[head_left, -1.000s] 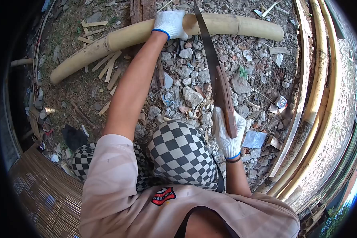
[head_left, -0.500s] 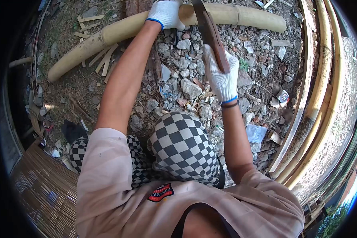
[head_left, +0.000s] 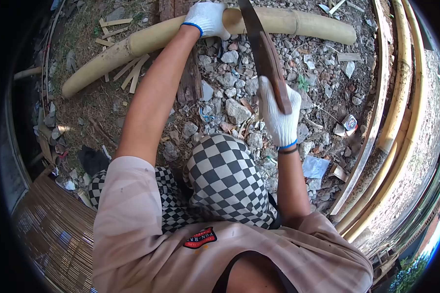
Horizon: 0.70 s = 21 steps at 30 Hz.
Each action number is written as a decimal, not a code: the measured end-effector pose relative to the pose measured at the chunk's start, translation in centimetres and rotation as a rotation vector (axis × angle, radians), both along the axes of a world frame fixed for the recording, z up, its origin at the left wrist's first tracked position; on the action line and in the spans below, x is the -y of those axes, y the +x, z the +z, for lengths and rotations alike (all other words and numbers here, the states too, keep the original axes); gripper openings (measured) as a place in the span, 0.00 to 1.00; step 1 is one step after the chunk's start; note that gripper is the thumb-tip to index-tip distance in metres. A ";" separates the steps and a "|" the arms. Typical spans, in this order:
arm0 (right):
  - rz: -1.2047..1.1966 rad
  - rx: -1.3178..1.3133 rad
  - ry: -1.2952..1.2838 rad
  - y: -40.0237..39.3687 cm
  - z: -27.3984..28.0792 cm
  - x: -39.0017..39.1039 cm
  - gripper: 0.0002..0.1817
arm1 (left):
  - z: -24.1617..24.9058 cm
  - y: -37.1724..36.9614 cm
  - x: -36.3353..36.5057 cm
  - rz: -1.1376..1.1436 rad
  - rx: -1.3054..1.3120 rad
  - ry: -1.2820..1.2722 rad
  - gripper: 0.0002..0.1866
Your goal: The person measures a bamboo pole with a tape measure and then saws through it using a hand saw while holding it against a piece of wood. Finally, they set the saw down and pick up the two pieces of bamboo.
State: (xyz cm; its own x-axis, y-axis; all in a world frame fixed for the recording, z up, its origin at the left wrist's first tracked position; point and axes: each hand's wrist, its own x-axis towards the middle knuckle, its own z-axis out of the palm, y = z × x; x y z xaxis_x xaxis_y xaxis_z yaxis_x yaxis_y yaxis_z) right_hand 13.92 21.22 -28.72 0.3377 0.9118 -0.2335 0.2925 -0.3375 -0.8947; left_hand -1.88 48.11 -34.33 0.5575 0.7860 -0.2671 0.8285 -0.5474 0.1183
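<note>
A thick bamboo pole (head_left: pixel 322 28) lies across the top of the view, curved by the lens. My left hand (head_left: pixel 206 19), in a white knit glove with a blue cuff, is wrapped over the pole left of the saw. In my gloved right hand (head_left: pixel 280 110) is the wooden handle of a hand saw (head_left: pixel 259 46), its blade pointing away from me. The blade crosses the pole just right of a darker patch on the bamboo. Its far tip runs out at the top edge, and the cutting edge's contact with the pole cannot be made out.
Under the pole runs an old wooden beam (head_left: pixel 188 80). Rubble and stones (head_left: pixel 237 111) cover the ground, with bamboo slivers (head_left: pixel 132 73) at left. Long bamboo poles (head_left: pixel 395 117) lie along the right. A tape measure (head_left: pixel 349 122) rests nearby; a woven bamboo panel (head_left: pixel 54 224) is lower left.
My right hand has drawn the saw back toward my body, so the handle sits lower. My left hand keeps its grip on the pole.
</note>
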 end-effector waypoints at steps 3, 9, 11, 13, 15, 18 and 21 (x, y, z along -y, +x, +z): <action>-0.126 -0.054 0.087 -0.4 1.7 5.2 0.12 | -0.8 -0.1 -0.6 0.006 0.092 0.068 0.37; 0.063 0.011 0.256 -0.6 -2.8 -6.6 0.17 | 0.6 0.1 -0.1 0.030 0.025 -0.031 0.41; 0.016 -0.008 0.069 -0.4 0.2 0.4 0.13 | -0.6 -0.1 0.8 -0.007 -0.001 -0.005 0.42; 0.066 0.119 0.009 -0.5 1.5 4.2 0.14 | -3.0 -0.8 -0.8 -0.032 0.023 0.055 0.42; 0.003 0.046 0.081 -0.9 1.1 4.7 0.13 | -2.1 -0.4 -0.5 0.011 0.046 0.038 0.42; 0.057 0.011 0.281 -1.2 -3.2 -7.2 0.16 | -3.0 -0.7 -0.3 -0.009 0.069 0.073 0.42; 0.049 0.048 0.081 -1.0 -0.7 -2.3 0.14 | -2.9 -1.1 0.1 -0.015 0.016 0.002 0.44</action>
State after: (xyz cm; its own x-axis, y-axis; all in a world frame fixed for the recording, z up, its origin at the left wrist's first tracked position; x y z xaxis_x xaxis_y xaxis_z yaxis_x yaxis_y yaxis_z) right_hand 12.89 23.47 -29.46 0.3011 0.9428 -0.1432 0.3498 -0.2488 -0.9032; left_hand -2.97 48.04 -37.26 0.5736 0.7778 -0.2569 0.8180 -0.5601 0.1306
